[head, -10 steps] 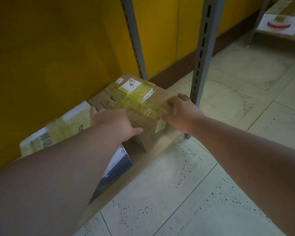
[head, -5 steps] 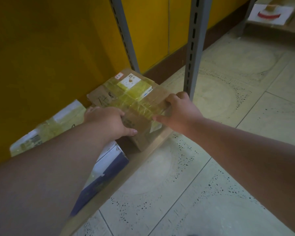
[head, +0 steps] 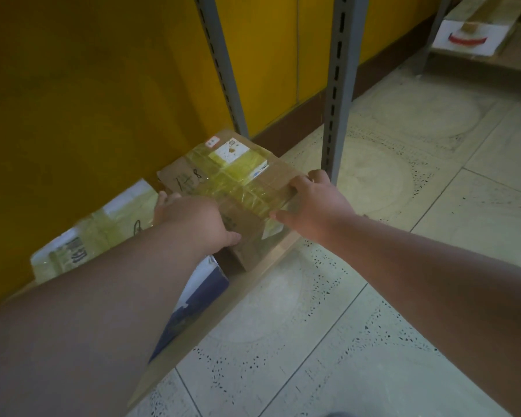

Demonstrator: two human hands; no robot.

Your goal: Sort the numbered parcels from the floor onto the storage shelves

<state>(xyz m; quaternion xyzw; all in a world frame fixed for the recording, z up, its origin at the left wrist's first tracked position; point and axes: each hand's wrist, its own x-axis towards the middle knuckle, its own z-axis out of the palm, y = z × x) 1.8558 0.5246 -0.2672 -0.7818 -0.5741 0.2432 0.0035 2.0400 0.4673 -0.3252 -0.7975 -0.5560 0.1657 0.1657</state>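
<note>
1. Cardboard, brown and bound in yellowish clear tape: the parcel [head: 229, 188] sits at the right end of the bottom shelf board [head: 211, 323], close to the yellow wall [head: 88, 100], between the rear upright [head: 223, 73] and the front upright [head: 340, 85].
2. Left hand [head: 193, 219] grips the parcel's near-left edge, fingers curled over the top and thumb on the front face; right hand [head: 310, 206] clamps its right end, fingers wrapped over the far corner, thumb stretched along the near edge.
3. Handling, as a judgement: the box looks stiff and fairly light, since it keeps its shape under both grips. The glossy tape may be slippery, so bare cardboard at the two short ends seems the safer hold.
4. Its long axis runs from about 8 o'clock to 2 o'clock, roughly along the shelf. The top face is up, with a handwritten "1-8" towards 10 o'clock and a white label [head: 230, 150] towards 12 o'clock.
5. At 8 o'clock of it lies a taped white parcel [head: 100, 233]; a blue-and-white box [head: 199, 296] sits at 6 o'clock, partly hidden by the left forearm.
6. Placement looks almost done; a small squaring-up may remain.
</note>
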